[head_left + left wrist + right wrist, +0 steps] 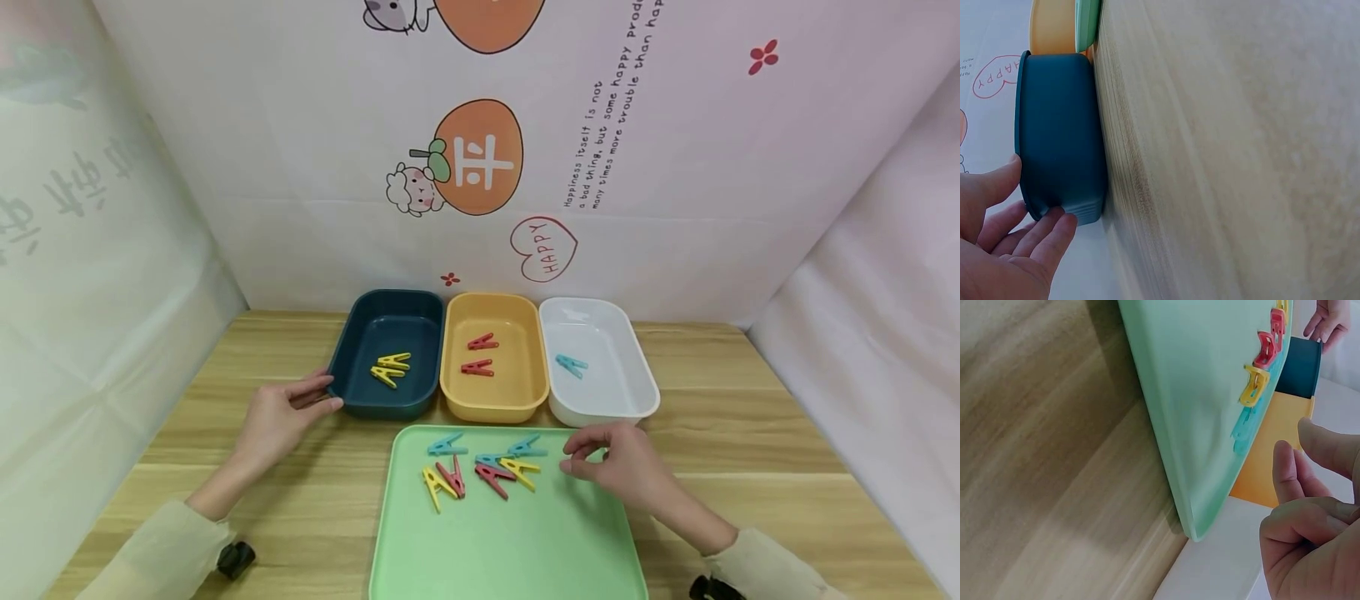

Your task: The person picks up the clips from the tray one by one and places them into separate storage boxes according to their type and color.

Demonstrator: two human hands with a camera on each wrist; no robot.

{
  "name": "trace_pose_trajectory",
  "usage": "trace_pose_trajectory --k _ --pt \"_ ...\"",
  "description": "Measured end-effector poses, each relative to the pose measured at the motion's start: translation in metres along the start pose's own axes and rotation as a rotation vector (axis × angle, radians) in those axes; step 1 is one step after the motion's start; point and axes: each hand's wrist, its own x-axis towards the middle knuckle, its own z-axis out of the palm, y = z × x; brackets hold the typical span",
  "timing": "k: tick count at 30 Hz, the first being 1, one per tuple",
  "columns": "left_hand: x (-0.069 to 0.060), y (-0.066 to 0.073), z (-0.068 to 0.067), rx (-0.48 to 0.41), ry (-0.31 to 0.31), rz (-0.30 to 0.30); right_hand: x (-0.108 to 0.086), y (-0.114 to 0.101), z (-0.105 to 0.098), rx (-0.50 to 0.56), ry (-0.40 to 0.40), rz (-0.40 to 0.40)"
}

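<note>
My left hand point(281, 418) touches the near left corner of a dark blue bin point(386, 411), which holds two yellow clothespins point(388, 370). In the left wrist view, its thumb meets the bin's rim and the fingers lie against the outer wall. My right hand point(618, 462) hovers above the upper right part of a green tray point(510, 554). Its thumb and index finger stand apart with nothing between them, the other fingers loosely curled. On the tray lie teal clothespins point(527, 446), red clothespins point(494, 479) and yellow clothespins point(437, 487), some overlapping.
Beside the blue bin stand a yellow bin point(497, 410) with two red clothespins point(478, 367) and a white bin point(607, 411) with one teal clothespin point(572, 365). All rest on a wooden table point(750, 467) before a printed cloth point(645, 250).
</note>
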Motion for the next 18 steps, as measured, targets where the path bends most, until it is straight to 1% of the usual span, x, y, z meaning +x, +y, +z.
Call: trace_pose_trajectory --k 5,10,18 --pt "0.000 0.000 0.000 0.002 -0.003 0.006 0.001 0.002 0.003 0.006 -0.016 -0.011" --pt "0.001 -0.001 0.000 -0.006 -0.006 -0.004 0.002 0.002 0.008 0.013 -0.028 -0.008" --pt "0.001 0.000 0.000 0.000 -0.001 0.003 0.006 -0.002 0.016 -0.005 -0.044 -0.019"
